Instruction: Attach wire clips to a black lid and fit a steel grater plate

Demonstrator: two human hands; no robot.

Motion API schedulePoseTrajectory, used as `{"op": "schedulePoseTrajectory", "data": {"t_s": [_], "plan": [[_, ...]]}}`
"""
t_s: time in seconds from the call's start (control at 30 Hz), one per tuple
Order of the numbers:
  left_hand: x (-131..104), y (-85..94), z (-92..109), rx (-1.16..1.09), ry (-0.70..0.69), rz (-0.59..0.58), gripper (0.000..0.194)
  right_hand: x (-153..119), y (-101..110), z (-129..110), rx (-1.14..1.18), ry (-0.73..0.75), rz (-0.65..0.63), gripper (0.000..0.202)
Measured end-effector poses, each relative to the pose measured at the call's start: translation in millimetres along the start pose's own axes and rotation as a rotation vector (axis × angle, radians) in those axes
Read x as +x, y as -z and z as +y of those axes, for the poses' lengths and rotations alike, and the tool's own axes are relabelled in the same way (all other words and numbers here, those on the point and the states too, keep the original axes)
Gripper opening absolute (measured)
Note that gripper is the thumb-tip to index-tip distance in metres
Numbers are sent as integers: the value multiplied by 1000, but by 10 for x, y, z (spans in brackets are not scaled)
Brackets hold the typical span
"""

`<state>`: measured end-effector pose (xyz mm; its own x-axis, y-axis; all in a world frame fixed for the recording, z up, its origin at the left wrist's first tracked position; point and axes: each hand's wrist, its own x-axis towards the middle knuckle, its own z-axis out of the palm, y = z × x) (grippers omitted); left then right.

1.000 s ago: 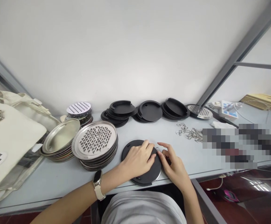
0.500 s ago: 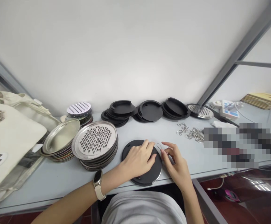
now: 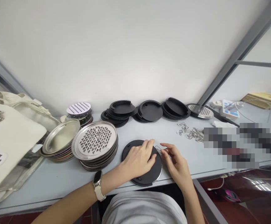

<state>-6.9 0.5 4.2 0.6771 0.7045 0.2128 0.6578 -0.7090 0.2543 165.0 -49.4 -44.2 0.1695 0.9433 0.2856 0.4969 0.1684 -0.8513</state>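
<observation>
A round black disc [image 3: 132, 149] with a metal rim showing at its lower right lies near the table's front edge. My left hand [image 3: 141, 158] rests on top of it, palm down, fingers stretched toward its upper right edge. At the disc's right side my right hand [image 3: 174, 161] pinches a small bent wire hook [image 3: 158, 148] by its end. Farther right is a loose pile of similar wire hooks [image 3: 194, 134]. A stack of round metal graters [image 3: 98, 141] stands left of the disc.
Black round holders [image 3: 151, 110] lie in piles along the wall. Metal lids [image 3: 62, 137] are stacked at left beside a cream bag [image 3: 11, 133]. A perforated disc [image 3: 200, 111] and a small box [image 3: 230, 109] sit at the right, near a grey shelf post [image 3: 231, 59].
My right hand has shifted slightly to the left with the wire hook, which now sits a little nearer my left fingertips. My left hand has barely moved.
</observation>
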Motion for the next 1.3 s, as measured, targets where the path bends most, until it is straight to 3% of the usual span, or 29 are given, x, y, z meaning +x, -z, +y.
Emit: {"op": "schedulePoseTrajectory", "data": {"t_s": [0.1,0.5,1.3], "plan": [[-3,2,1,8,-2,-4,41,1,10,-4,29,0,9,27],[-1,22,9,28,-11,-15,27,30,37,-40,32,-62,-184,29],[-10,50,13,53,-23,-35,24,26,15,-37,19,-17,-59,21]]}}
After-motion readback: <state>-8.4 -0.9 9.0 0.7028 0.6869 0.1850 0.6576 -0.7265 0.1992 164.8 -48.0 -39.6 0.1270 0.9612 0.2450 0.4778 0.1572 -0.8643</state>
